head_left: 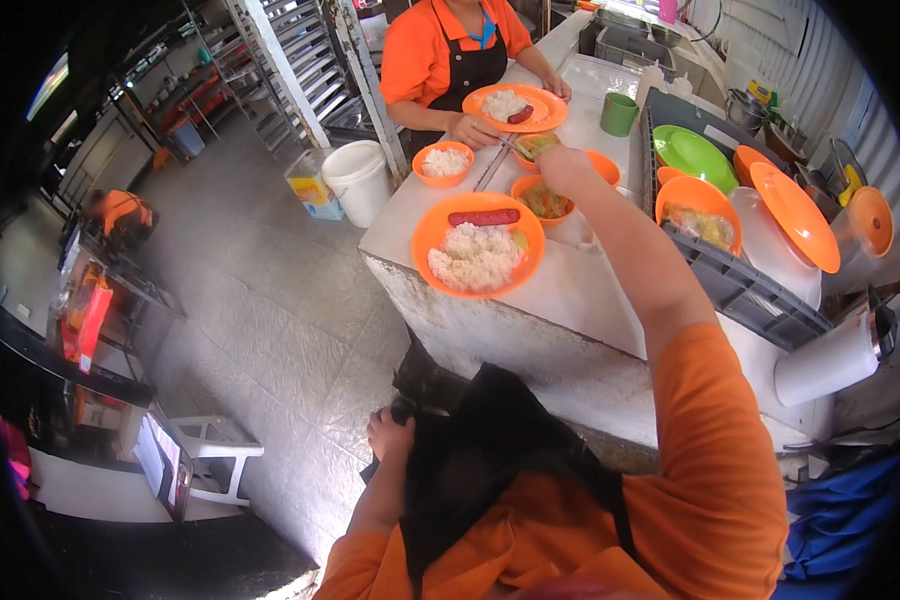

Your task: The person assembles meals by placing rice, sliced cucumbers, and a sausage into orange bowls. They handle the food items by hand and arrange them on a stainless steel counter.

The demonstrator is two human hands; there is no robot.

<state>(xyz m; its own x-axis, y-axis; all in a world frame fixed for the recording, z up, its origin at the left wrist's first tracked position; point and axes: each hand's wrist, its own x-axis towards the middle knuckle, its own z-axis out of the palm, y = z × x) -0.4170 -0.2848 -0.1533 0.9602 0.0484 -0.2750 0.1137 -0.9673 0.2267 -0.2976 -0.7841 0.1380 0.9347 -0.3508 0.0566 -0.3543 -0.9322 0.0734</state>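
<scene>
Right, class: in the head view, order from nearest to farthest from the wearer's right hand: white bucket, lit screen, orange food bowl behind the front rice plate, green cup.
From the right hand:
1. Food bowl: just below it.
2. Green cup: beyond it, to the right.
3. White bucket: off to its left.
4. Lit screen: far lower left.

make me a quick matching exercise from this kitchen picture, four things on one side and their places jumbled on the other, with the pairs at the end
Things
1. nearer red sausage
2. white bucket
3. right hand
4. light green plate

Places
A. in the grey crate
B. beside the rice on an orange plate
C. reaching in among the orange bowls
D. on the floor

Pairs
1-B, 2-D, 3-C, 4-A
</scene>
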